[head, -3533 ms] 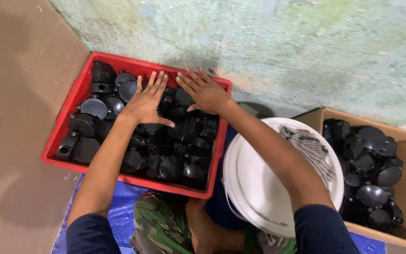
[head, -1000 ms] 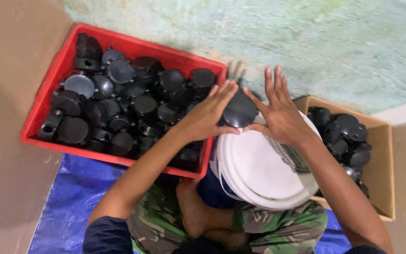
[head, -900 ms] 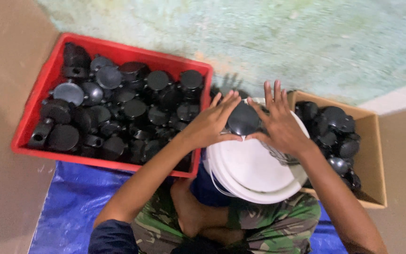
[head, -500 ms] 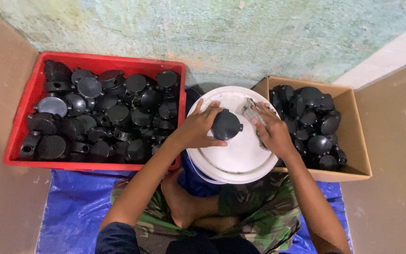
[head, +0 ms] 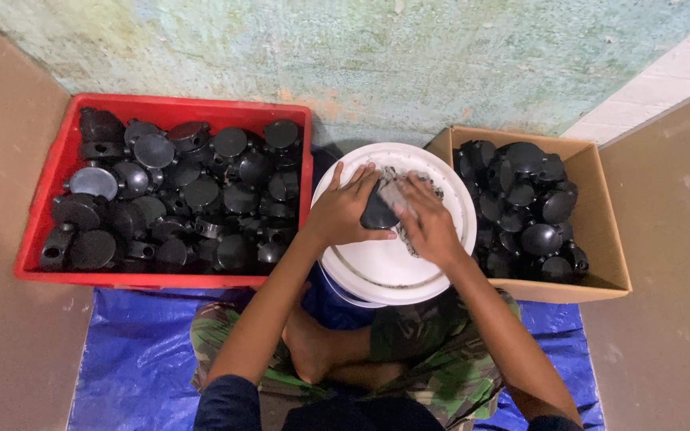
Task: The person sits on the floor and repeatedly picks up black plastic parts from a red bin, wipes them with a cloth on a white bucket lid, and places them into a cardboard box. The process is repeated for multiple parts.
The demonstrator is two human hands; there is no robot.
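Change: round black plastic part (head: 378, 212) moved from red plastic crate (head: 41, 203) at 9 o'clock onto white bucket lid (head: 385, 267) | left hand (head: 343, 214) clamps it | right hand (head: 429, 223) presses grey rag (head: 397, 191) on it; wiping underway | cardboard box (head: 600, 239), 3 o'clock

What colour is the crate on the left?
Red crate, clearest in the head view.

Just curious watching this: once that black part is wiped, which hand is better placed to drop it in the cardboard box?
Probably the right hand: it lies on the box side of the white lid. But it seems to hold the rag, while the left hand holds the part.
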